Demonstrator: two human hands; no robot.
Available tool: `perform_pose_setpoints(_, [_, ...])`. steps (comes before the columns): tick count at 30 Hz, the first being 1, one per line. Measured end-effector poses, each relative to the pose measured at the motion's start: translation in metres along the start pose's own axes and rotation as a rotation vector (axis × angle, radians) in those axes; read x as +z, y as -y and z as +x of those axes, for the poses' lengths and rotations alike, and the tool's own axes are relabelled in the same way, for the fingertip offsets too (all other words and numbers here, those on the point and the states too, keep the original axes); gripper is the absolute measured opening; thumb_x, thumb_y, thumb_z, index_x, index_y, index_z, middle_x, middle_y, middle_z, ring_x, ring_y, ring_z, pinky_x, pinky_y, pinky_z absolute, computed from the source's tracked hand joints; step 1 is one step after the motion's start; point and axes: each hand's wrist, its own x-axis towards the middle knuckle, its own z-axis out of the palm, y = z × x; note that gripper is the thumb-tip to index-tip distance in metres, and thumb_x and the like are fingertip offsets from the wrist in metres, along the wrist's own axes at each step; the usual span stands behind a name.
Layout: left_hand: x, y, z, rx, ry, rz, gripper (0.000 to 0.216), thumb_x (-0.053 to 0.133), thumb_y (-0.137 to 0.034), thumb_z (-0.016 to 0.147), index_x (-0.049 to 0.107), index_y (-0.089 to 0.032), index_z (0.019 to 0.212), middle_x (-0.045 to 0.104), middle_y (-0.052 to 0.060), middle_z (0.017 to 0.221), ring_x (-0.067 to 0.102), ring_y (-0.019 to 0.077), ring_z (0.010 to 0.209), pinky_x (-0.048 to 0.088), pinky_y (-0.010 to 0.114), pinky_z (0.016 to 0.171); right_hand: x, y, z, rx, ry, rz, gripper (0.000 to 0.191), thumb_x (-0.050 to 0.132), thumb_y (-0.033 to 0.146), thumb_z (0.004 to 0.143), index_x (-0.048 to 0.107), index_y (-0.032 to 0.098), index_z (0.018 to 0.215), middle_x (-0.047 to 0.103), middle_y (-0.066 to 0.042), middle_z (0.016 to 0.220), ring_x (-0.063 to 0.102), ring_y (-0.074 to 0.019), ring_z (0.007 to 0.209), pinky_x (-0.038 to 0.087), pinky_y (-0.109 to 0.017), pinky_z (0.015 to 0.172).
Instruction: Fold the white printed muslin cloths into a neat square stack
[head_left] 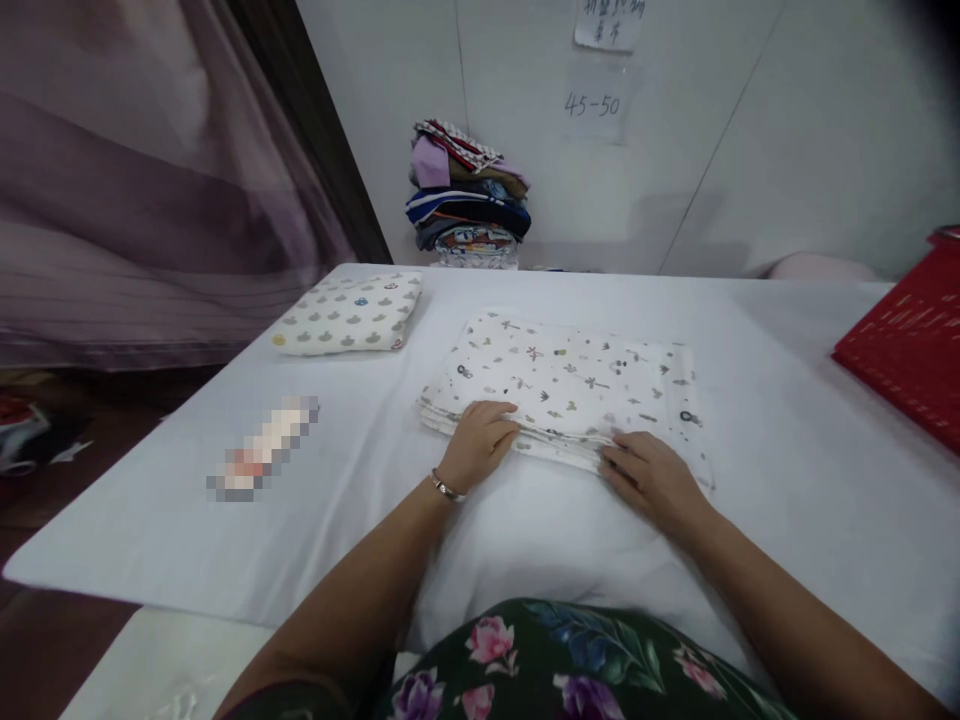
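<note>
A white cloth with small printed figures point(570, 385) lies folded in layers on the white table point(787, 480) in front of me. My left hand point(480, 440) rests on its near left edge, fingers curled over the layered edge and gripping it. My right hand point(652, 475) lies on the near right edge, its fingers bent over the cloth's edge and holding it. A bracelet sits on my left wrist.
A second folded cloth with a grey pattern point(349, 315) lies at the table's far left. A stack of folded clothes point(469, 200) stands against the wall behind. A red basket point(911, 335) sits at the right edge. A purple curtain point(150, 180) hangs at left.
</note>
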Motion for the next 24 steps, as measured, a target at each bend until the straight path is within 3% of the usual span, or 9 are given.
perform_pose_setpoints(6, [-0.0056,-0.0052,-0.0001,-0.013,-0.025,-0.052,0.014,0.041,-0.018,0.086,0.054,-0.02,0.084,0.059,0.005,0.108,0.049,0.015,0.107,0.03,0.039,0.103,0.0032,-0.0005,-0.0014,0.011,-0.021,-0.046,0.025,0.042,0.028,0.089,0.062,0.02,0.103,0.059,-0.01,0.103,0.053,-0.0228,0.093,0.047,-0.037,0.077])
perform_pose_setpoints(15, [-0.0052,-0.0042,-0.0016,-0.07,-0.034,-0.058,0.013,0.038,-0.018,0.087,0.052,-0.02,0.085,0.06,0.005,0.106,0.05,0.0147,0.108,0.025,0.042,0.106,0.003,-0.003,-0.007,-0.03,-0.07,-0.047,0.022,0.043,0.021,0.088,0.063,0.019,0.099,0.062,-0.01,0.104,0.055,-0.023,0.096,0.048,-0.039,0.079])
perform_pose_setpoints(24, [-0.0065,-0.0061,-0.0015,-0.022,0.083,0.023,0.018,0.039,-0.021,0.088,0.057,-0.021,0.088,0.059,0.005,0.111,0.047,0.017,0.113,0.022,0.045,0.107,0.0033,-0.0006,-0.0046,0.009,-0.143,-0.031,0.02,0.042,0.018,0.088,0.061,0.018,0.091,0.059,-0.011,0.112,0.053,-0.0238,0.103,0.047,-0.041,0.086])
